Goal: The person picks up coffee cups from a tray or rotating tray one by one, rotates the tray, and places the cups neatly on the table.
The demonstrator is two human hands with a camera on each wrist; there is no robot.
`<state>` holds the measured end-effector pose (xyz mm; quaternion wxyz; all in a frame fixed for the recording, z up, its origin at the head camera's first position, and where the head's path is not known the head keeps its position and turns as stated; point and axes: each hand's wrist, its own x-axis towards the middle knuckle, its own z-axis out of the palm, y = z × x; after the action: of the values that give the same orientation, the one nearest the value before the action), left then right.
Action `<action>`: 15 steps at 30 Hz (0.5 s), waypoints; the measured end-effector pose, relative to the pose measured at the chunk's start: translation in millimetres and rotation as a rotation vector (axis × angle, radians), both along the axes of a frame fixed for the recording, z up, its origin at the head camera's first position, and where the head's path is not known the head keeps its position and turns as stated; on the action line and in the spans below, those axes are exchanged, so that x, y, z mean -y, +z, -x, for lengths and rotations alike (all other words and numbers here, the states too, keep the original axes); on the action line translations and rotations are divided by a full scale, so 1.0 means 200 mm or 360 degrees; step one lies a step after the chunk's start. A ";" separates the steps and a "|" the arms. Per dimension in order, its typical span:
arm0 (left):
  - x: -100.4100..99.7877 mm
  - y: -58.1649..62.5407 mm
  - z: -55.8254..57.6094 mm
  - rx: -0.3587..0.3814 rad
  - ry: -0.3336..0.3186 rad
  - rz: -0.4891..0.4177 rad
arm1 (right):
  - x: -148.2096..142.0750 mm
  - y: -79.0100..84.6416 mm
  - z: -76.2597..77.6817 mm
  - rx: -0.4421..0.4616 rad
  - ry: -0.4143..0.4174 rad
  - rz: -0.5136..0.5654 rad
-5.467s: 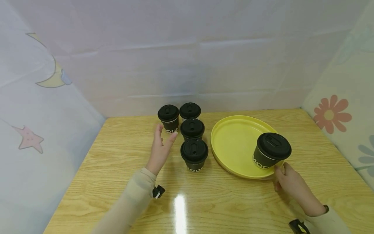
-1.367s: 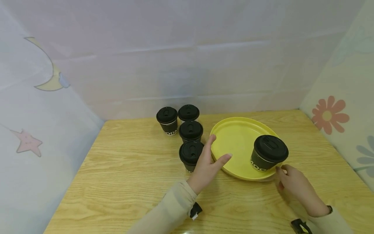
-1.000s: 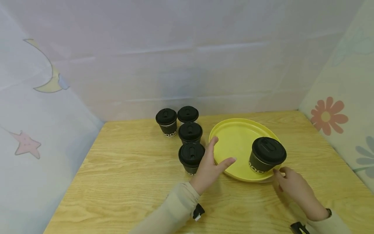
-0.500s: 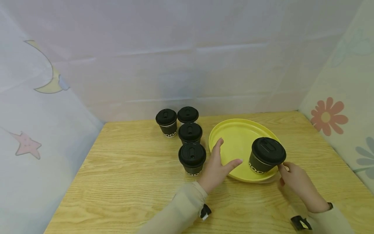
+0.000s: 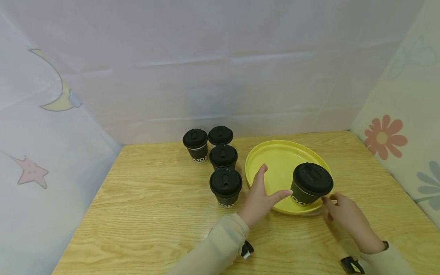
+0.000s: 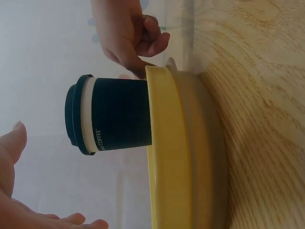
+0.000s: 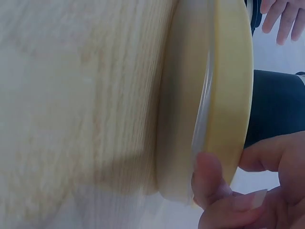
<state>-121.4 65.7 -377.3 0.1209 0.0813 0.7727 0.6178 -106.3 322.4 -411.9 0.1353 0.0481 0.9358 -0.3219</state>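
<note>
A black lidded paper coffee cup (image 5: 312, 182) stands upright near the right edge of a round yellow tray (image 5: 275, 160). My left hand (image 5: 258, 198) hovers over the tray's near left side, thumb and fingers spread wide. Its thumb tip overlaps the cup's left side in the head view, while the left wrist view shows a gap between this hand and the cup (image 6: 121, 113). At the tray's near right edge, my right hand (image 5: 348, 219) pinches the rim. The right wrist view shows fingers (image 7: 208, 176) on both sides of that rim (image 7: 233, 90), close beside the cup.
Several matching cups stand left of the tray: a front one (image 5: 225, 187), one behind it (image 5: 223, 156), and a back pair, left (image 5: 196, 144) and right (image 5: 220, 135). The wooden table (image 5: 148, 191) ends at fabric walls (image 5: 165, 88) behind and on both sides.
My left hand has come from beside the back left cup, past the front cup, to over the tray, edging right toward the cup there. My right hand stays at the tray's rim.
</note>
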 end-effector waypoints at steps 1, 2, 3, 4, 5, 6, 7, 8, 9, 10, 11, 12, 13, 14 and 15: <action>0.00 0.00 0.00 -0.0006 0.0001 0.0003 | 0.00 0.00 0.00 0.0004 -0.0003 -0.0002; 0.00 0.00 0.00 -0.0013 0.0004 0.0007 | 0.01 0.00 -0.01 0.0007 -0.0008 -0.0004; -0.01 0.00 0.00 -0.0018 0.0008 0.0015 | 0.02 0.00 -0.01 0.0009 -0.0013 -0.0008; -0.01 0.00 0.00 -0.0022 0.0013 0.0024 | 0.02 0.00 -0.02 0.0011 -0.0020 -0.0008; -0.01 0.00 0.00 -0.0025 0.0015 0.0033 | 0.03 0.00 -0.03 0.0006 -0.0025 -0.0012; -0.01 0.00 0.00 -0.0025 0.0018 0.0038 | 0.03 0.00 -0.03 0.0002 -0.0027 -0.0015; -0.01 0.00 0.00 -0.0024 0.0018 0.0042 | 0.04 0.00 -0.03 0.0001 -0.0024 -0.0018; -0.01 0.00 0.00 -0.0021 0.0018 0.0045 | 0.04 0.00 -0.04 0.0001 -0.0019 -0.0020; -0.02 0.00 0.00 -0.0016 0.0018 0.0048 | 0.05 0.00 -0.04 0.0006 -0.0013 -0.0022; -0.02 0.00 0.00 -0.0010 0.0015 0.0051 | 0.05 0.00 -0.04 0.0008 -0.0003 -0.0031; -0.02 -0.01 0.00 -0.0006 0.0010 0.0050 | 0.04 0.01 -0.04 0.0002 0.0008 -0.0035; -0.02 -0.01 0.00 -0.0003 0.0009 0.0051 | 0.04 0.01 -0.04 0.0004 0.0019 -0.0038; -0.02 -0.01 -0.01 -0.0001 0.0007 0.0057 | 0.03 0.02 -0.03 0.0005 0.0028 -0.0044; -0.02 -0.01 0.00 0.0000 0.0003 0.0061 | 0.02 0.03 -0.03 -0.0002 0.0035 -0.0055; -0.02 -0.01 0.00 0.0000 -0.0003 0.0064 | 0.01 0.04 -0.03 -0.0006 0.0035 -0.0058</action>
<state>-120.4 69.4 -378.6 0.1229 0.0796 0.7850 0.6019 -101.3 321.0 -404.3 0.1363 0.0398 0.9422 -0.3035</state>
